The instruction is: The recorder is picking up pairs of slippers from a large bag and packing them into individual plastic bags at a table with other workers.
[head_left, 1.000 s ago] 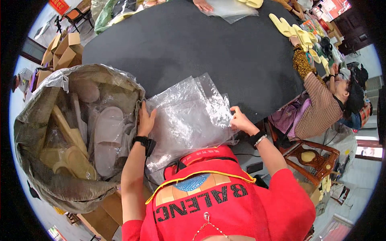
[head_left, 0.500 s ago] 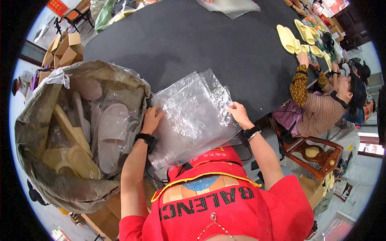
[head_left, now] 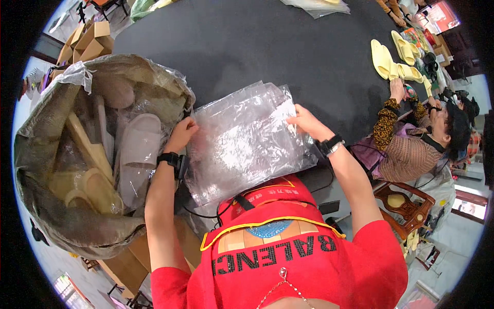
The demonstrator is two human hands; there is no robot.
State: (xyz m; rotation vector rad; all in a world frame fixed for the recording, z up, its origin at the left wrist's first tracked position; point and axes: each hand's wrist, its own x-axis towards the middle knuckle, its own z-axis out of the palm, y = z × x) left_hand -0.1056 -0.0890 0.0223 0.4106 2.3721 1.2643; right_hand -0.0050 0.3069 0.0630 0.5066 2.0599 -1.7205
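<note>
A stack of clear plastic bags (head_left: 239,139) lies in front of me, partly on the black tabletop and partly over my lap. At its left edge, my left hand (head_left: 181,135) pinches the bags between thumb and fingers. My right hand (head_left: 310,124) grips the upper right edge of the stack. The sheets are crinkled and slightly out of line with each other. Close beside my left forearm stands a large sack (head_left: 38,170) holding several slippers, some bagged, with a pale pink-grey slipper (head_left: 139,154) and a yellow slipper (head_left: 100,190) on view.
A dark round-edged table (head_left: 247,46) spreads ahead of me. On the right, a co-worker (head_left: 411,149) handles yellow slippers (head_left: 382,59) at the table edge. A wooden chair (head_left: 404,206) is at the lower right. Cardboard boxes (head_left: 90,44) stand behind the sack.
Both hands have lifted slightly with the bag stack, whose edges now line up more evenly. My left hand has shifted up and left. The view has also moved a little.
</note>
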